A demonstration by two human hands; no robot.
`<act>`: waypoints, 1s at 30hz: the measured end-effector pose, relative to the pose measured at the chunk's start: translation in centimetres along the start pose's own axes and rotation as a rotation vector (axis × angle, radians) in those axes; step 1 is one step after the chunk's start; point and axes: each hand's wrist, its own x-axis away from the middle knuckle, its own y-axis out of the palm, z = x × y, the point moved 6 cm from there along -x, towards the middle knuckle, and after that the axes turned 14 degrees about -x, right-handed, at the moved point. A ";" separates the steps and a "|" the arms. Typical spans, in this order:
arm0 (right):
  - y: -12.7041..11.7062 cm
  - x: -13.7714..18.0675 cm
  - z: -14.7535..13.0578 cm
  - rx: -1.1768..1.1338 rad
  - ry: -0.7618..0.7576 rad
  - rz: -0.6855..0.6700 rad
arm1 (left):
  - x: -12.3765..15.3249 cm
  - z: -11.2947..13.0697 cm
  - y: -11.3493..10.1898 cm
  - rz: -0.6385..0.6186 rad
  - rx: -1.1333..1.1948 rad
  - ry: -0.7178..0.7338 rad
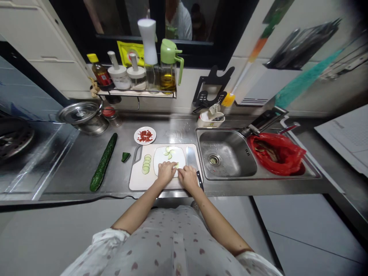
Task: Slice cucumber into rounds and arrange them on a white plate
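Observation:
My left hand and my right hand meet over the lower edge of a white plate. Their fingertips close on a small pale cucumber slice, partly hidden by the fingers. Several cucumber slices fan out at the top of this plate. The plate rests on a cutting board, where more slices form an overlapping row on the left. To the right of the plate lies a knife, its black handle beside my right hand.
A whole cucumber and a cucumber end lie left of the board. Behind it sits a small dish of chopped red pieces. On the right are a sink and a red plastic bag. Bottles fill a shelf above.

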 end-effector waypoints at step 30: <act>-0.2 -2.2 0.6 0.095 0.116 0.030 | -3.4 0.4 0.0 0.004 -0.056 -0.028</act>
